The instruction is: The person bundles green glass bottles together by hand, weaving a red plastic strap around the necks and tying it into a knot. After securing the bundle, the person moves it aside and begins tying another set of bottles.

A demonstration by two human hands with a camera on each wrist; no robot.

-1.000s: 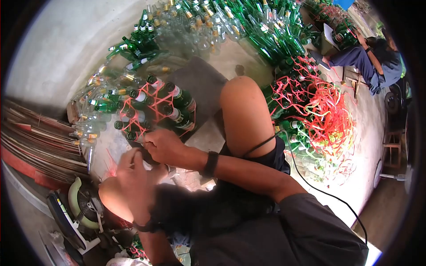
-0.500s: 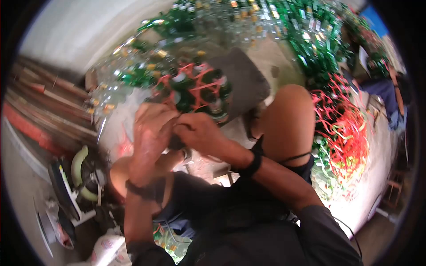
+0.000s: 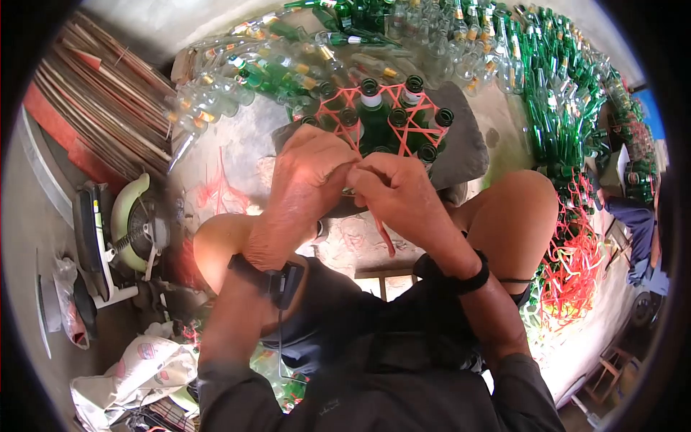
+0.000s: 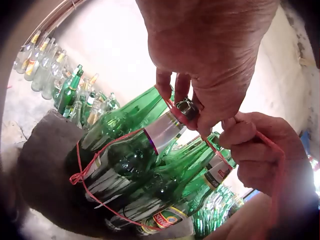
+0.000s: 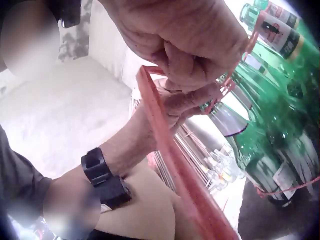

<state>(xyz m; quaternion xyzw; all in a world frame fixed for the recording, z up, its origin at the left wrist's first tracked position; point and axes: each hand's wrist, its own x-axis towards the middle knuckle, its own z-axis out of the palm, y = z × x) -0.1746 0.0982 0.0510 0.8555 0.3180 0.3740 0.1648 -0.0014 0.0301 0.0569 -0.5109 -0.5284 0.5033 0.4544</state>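
The left hand (image 3: 311, 171) has its fingers curled and pinches a red strap (image 5: 176, 167) against the neck of a green bottle at the near edge of the bundle of bottles (image 3: 380, 122). The right hand (image 3: 397, 189) is pressed up against it. Its fingers are closed round the same strap, and the loose tail hangs down below that hand towards the person's knees. The bundle lies directly beyond both hands, its bottles laced together at the necks by a red web, and it rests on a dark slab (image 3: 464, 147). Further out past the hands lie loose bottles (image 3: 461, 43), green and clear, in a wide heap. Well off to the right of the right hand is a tangle of red straps (image 3: 576, 266). To the left of the left hand a circular saw (image 3: 133, 223) sits on the floor.
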